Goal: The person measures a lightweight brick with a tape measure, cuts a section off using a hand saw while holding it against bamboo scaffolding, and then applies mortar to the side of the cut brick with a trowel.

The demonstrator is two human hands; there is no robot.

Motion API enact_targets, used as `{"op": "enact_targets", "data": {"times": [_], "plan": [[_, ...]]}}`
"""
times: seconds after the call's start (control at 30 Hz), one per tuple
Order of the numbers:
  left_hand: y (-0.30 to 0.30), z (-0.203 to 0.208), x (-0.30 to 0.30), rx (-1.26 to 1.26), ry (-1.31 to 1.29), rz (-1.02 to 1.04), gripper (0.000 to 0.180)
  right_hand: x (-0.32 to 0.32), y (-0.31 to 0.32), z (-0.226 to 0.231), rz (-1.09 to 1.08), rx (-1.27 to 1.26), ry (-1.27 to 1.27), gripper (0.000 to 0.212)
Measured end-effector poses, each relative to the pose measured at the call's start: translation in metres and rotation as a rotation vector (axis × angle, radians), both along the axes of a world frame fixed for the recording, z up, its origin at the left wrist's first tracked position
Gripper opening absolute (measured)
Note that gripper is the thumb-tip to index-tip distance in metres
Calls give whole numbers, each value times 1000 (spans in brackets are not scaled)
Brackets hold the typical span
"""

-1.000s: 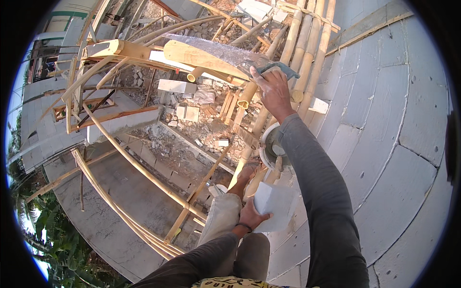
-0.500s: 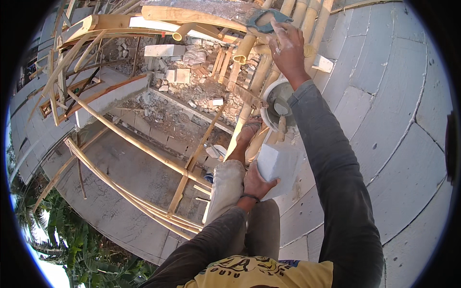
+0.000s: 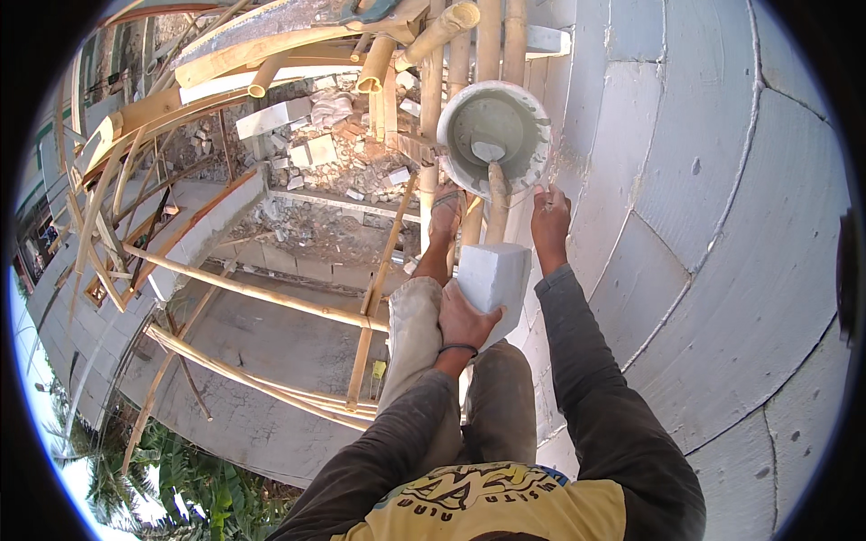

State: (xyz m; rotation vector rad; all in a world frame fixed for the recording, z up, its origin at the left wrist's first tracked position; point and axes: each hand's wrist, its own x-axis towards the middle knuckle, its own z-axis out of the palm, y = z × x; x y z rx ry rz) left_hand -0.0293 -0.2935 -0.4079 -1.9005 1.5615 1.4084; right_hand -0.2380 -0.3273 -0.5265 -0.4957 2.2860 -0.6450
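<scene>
My left hand (image 3: pixel 466 317) is closed around a pale, smooth-faced block (image 3: pixel 495 279), held tilted in front of my knees. Just beyond the block stands a round bucket (image 3: pixel 448 160) with grey mortar (image 3: pixel 487 113) inside and smears on its rim. A trowel rests in it, its blade (image 3: pixel 488 151) in the mortar and its handle (image 3: pixel 497 185) leaning over the near rim. Close to the bucket's right near side is my right hand (image 3: pixel 551 219), its fingers loosely bent, slightly apart, with nothing visible in them. A saw with a dark green handle (image 3: pixel 368 9) lies on timber at the top.
A wall of large pale blocks (image 3: pixel 667 162) rises along my right. Bamboo poles (image 3: pixel 487 45) run beneath the bucket, and my foot (image 3: pixel 444 215) is on them. Rubble (image 3: pixel 361 171) lies far below on the left. More bamboo rails (image 3: pixel 262 296) cross there.
My right hand has left the saw handle and come back toward me, beside the bucket. The left hand still grips the block. The view has shifted, putting the saw at the top edge.
</scene>
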Motion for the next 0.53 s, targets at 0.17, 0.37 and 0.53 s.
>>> {"op": "enact_targets", "data": {"times": [0.17,0.37,0.53], "plan": [[-2,-1,-1,18,15,-43,94,-9,-42,7,-473,-271,-615,39],[-2,-1,8,12,29,-47,94,-43,-174,-49,-381,-376,-599,37],[-11,7,-8,72,48,10,86,-70,-175,-148,-47,-179,-370,47]]}}
